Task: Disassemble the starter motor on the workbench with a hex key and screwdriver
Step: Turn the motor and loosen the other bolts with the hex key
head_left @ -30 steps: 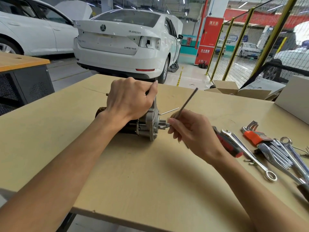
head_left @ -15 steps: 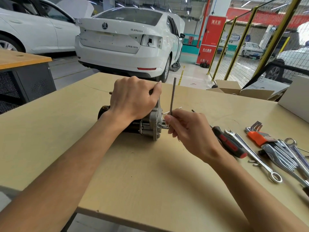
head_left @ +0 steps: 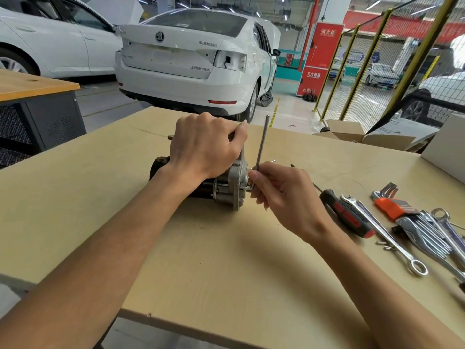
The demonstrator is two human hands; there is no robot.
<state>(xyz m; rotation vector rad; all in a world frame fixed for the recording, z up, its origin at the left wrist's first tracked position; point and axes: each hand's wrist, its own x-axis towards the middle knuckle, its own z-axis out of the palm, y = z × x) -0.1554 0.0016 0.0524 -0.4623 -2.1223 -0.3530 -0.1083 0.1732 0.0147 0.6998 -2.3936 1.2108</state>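
Observation:
The starter motor (head_left: 230,187) lies on its side on the pale wooden workbench (head_left: 201,260), its grey metal end housing facing right. My left hand (head_left: 203,149) is clamped over the top of the motor and hides most of its dark body. My right hand (head_left: 284,195) pinches an L-shaped hex key (head_left: 261,147) just right of the housing. The key's short end sits against the housing face and its long arm stands almost upright. A screwdriver (head_left: 349,214) with a black and red handle lies on the bench right of my right hand.
Right of the screwdriver lie several combination wrenches (head_left: 387,235) and an orange holder of hex keys (head_left: 392,205). An open cardboard box (head_left: 357,134) and a white box (head_left: 445,149) stand at the back right. A white car (head_left: 191,61) is parked beyond the bench.
The hex key's long arm swung from leaning right to nearly upright as my right hand turned it. My left hand has stayed on the motor.

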